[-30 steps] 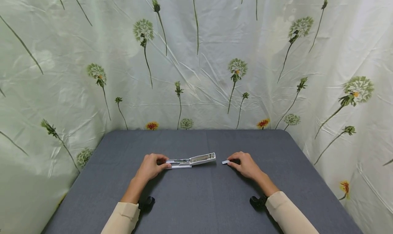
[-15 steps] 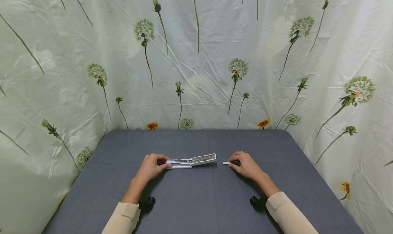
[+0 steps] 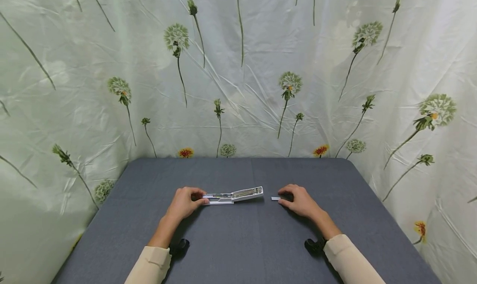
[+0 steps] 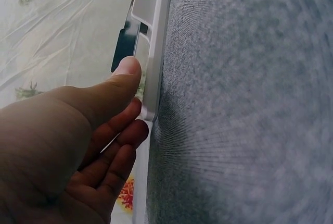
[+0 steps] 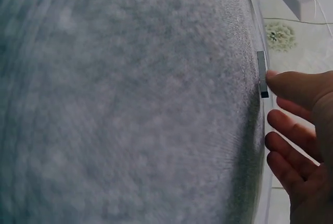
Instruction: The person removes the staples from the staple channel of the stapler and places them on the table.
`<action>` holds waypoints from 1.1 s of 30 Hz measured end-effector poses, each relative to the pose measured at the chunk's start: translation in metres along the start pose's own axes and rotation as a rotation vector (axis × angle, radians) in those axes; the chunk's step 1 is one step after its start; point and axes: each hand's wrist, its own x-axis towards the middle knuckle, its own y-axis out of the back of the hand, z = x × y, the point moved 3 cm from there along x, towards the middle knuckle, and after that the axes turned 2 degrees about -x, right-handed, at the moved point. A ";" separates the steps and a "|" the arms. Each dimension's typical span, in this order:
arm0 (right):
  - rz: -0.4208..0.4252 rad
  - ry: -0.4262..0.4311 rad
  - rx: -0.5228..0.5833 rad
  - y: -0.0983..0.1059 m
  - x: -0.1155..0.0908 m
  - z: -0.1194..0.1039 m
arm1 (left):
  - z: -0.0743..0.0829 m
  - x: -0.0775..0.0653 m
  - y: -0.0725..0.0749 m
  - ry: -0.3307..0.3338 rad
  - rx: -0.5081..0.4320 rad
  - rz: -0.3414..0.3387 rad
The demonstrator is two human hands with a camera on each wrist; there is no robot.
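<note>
A white stapler lies on the table with its top arm swung back to the right, so its metal inside shows. My left hand holds the stapler's left end between thumb and fingers; in the left wrist view the thumb lies by the metal rail and the curled fingers are near the base's end. A short strip of staples rests flat on the table, right of the stapler. My right hand is beside it, thumb tip at the strip and the other fingers spread apart from it.
A dark grey cloth covers the table. Behind it hangs a pale curtain printed with dandelions. Each wrist wears a black camera mount, one at the left wrist, the other at the right wrist.
The staple strip, pinched and slightly tilted before, now lies flat on the table; my right thumb and fingers have parted from around it. My left hand and the stapler stay put.
</note>
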 end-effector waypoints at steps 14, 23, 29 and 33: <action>0.047 -0.041 0.159 0.016 0.024 -0.041 | 0.003 -0.001 0.002 0.006 0.001 -0.006; 0.055 0.018 0.174 -0.001 0.051 -0.083 | 0.001 0.000 0.000 0.002 0.003 -0.010; 0.021 0.062 0.211 -0.019 0.066 -0.108 | 0.003 0.000 0.000 0.006 0.007 -0.002; -0.015 0.073 0.215 -0.032 0.071 -0.119 | 0.003 0.000 0.000 0.008 0.001 -0.004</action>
